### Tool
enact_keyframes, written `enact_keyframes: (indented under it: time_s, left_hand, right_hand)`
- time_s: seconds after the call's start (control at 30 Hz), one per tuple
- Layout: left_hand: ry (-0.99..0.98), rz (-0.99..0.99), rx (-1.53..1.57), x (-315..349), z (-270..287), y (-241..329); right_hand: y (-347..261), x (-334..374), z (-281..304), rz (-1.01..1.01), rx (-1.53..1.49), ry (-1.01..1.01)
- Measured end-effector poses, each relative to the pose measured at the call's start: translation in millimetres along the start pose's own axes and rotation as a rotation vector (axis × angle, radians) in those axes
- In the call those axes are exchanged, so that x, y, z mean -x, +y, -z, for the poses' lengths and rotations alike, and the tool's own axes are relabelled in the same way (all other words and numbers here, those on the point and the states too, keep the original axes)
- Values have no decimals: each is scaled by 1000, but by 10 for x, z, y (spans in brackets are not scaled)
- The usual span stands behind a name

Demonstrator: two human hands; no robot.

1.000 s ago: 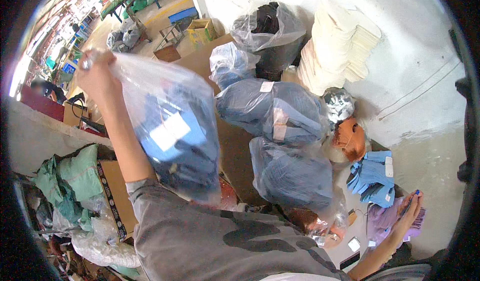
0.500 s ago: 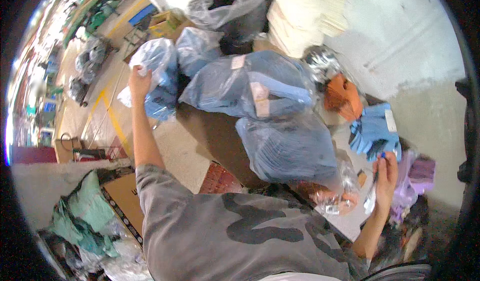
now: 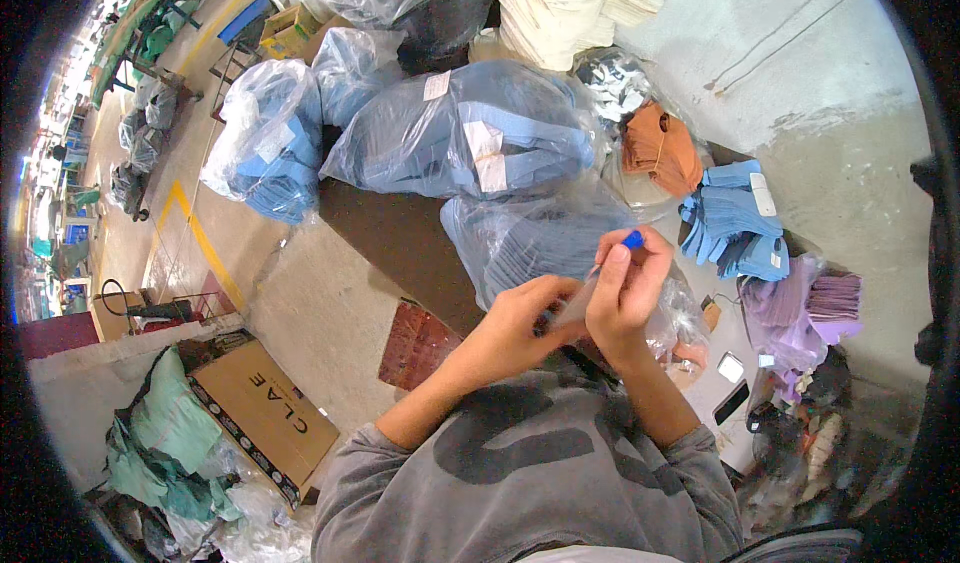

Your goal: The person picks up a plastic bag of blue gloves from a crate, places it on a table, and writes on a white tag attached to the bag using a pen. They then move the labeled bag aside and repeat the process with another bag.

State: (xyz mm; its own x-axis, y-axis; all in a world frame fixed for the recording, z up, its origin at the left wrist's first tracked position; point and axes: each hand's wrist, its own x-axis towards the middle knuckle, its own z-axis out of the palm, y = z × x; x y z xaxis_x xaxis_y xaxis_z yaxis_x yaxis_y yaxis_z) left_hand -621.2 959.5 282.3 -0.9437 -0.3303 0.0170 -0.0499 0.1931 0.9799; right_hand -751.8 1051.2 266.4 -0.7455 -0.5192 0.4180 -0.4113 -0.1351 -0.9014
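Right hand (image 3: 628, 298): gripping blue-ended implement (image 3: 633, 240) | Axis: blue end pointing up-right, remaining length hiding behind fingers and blurring | Left hand (image 3: 525, 323): curling just beside; grip cannot be told | Location: implement showing against clear bag (image 3: 530, 238) holding blue pieces

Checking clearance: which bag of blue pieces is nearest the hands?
The lowest blue bag, just above the left hand in view; the others sit farther up the picture.
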Motion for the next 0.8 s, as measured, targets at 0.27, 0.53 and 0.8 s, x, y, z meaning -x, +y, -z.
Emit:
enact_keyframes:
  time_s: [0.27, 0.53, 0.8]
  left_hand:
    - [-1, -289, 605, 62, 197, -126]
    - [463, 117, 1399, 21, -280, -298]
    - [446, 69, 1458, 98, -89, -213]
  right_hand:
    - [-241, -143, 382, -103, 175, -416]
    - [-216, 146, 164, -309, 514, -766]
    - [-117, 192, 258, -324, 202, -944]
